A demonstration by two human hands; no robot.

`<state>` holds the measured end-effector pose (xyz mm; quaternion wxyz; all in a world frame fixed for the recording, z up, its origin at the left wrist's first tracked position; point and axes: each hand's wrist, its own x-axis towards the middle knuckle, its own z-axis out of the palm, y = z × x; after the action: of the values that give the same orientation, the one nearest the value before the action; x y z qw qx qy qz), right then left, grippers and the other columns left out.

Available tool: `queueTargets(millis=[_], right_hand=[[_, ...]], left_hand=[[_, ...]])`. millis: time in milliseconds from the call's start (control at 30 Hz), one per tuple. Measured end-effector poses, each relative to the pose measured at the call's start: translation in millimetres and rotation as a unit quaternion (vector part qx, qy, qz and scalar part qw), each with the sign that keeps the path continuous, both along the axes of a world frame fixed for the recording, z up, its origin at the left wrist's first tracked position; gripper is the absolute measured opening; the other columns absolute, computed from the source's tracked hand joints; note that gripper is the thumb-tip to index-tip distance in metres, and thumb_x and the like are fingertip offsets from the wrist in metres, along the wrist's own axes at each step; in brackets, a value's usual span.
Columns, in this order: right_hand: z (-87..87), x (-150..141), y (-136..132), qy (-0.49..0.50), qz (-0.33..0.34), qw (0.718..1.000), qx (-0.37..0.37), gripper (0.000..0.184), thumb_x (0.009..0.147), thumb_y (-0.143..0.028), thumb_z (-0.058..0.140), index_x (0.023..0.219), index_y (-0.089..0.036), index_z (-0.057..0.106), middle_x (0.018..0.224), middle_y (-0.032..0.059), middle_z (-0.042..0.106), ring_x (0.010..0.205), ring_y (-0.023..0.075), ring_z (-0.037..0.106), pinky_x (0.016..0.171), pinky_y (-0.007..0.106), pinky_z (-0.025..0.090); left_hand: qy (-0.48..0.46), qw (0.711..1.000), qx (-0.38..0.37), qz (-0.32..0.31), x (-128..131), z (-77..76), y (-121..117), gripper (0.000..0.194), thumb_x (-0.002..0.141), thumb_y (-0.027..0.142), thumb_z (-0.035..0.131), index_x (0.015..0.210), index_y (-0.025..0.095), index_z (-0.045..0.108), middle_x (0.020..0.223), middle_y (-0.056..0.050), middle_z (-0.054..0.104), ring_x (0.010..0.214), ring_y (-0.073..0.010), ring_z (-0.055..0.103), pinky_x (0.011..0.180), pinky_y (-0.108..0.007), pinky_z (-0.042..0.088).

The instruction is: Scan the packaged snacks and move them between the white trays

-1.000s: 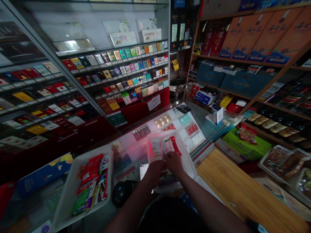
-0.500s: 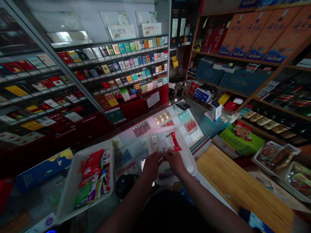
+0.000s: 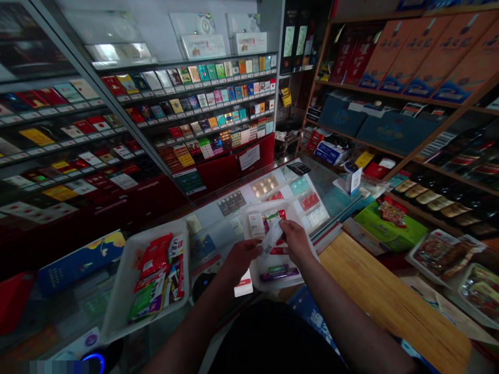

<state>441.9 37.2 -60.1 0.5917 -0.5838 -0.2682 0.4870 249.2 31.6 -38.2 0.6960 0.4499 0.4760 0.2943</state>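
Between my hands is a small pale, translucent packet (image 3: 272,238), stretched at a slant above a white plastic tray (image 3: 307,275). My left hand (image 3: 245,254) pinches its lower left end, and my right hand (image 3: 294,238) grips its upper right end. Inside the tray lie a white packet (image 3: 256,224), red packets partly hidden behind my right hand, and a purple packet (image 3: 278,273) near the front. A lit phone (image 3: 244,286) rests just below my left hand.
At left, a second white tray (image 3: 117,291) holds several colourful snack packets. A blue box (image 3: 80,262) lies beyond it. A calculator (image 3: 298,168) sits at the counter's far end. Cigarette shelves (image 3: 202,98) stand behind; a wooden board (image 3: 374,280) is at right.
My hands have moved apart, the left one leftward and the right one up and rightward, with the pale packet now slanted between them. More of the tray's contents and the phone show.
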Motion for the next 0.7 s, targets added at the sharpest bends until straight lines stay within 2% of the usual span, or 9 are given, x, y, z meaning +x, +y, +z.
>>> queueTargets(millis=[100,300,567,700], right_hand=[[1.8,-3,0,-0.003,0.005,1.000,0.000,0.033,0.077,-0.049,0.073,0.072,-0.019,0.063,0.057,-0.0058,0.053,0.051,0.0098,0.043,0.051,0.023,0.035],[6.4,-19,-3,0.002,0.016,1.000,-0.002,0.037,0.075,-0.051,0.075,0.065,-0.019,0.059,0.052,-0.0058,0.052,0.048,0.0089,0.042,0.048,0.023,0.034],[9.0,-50,-7,0.040,0.019,0.999,-0.016,0.037,0.072,-0.050,0.080,0.072,-0.018,0.062,0.056,-0.0026,0.060,0.049,0.0090,0.050,0.046,0.021,0.041],[9.4,-65,-8,0.077,0.003,0.996,-0.032,0.037,0.070,-0.049,0.083,0.077,-0.018,0.063,0.060,-0.0015,0.063,0.052,0.0101,0.057,0.049,0.021,0.048]], left_hand=[[0.032,0.999,0.017,0.012,-12,-1.3,4,0.039,0.070,0.046,0.082,0.096,0.016,0.081,0.084,-0.005,0.078,0.075,-0.0187,0.065,0.076,-0.031,0.047],[0.021,0.993,-0.001,0.120,-34,5.0,10,0.036,0.068,0.049,0.084,0.077,0.016,0.072,0.078,-0.005,0.073,0.074,-0.0167,0.065,0.075,-0.032,0.051],[-0.042,0.978,-0.032,0.201,-54,19.1,3,0.045,0.070,0.058,0.080,0.083,0.016,0.069,0.081,-0.005,0.071,0.075,-0.0162,0.066,0.068,-0.029,0.054],[-0.089,0.972,-0.042,0.211,-62,19.9,-4,0.042,0.066,0.049,0.085,0.088,0.017,0.069,0.086,-0.005,0.073,0.080,-0.0180,0.070,0.071,-0.028,0.052]])
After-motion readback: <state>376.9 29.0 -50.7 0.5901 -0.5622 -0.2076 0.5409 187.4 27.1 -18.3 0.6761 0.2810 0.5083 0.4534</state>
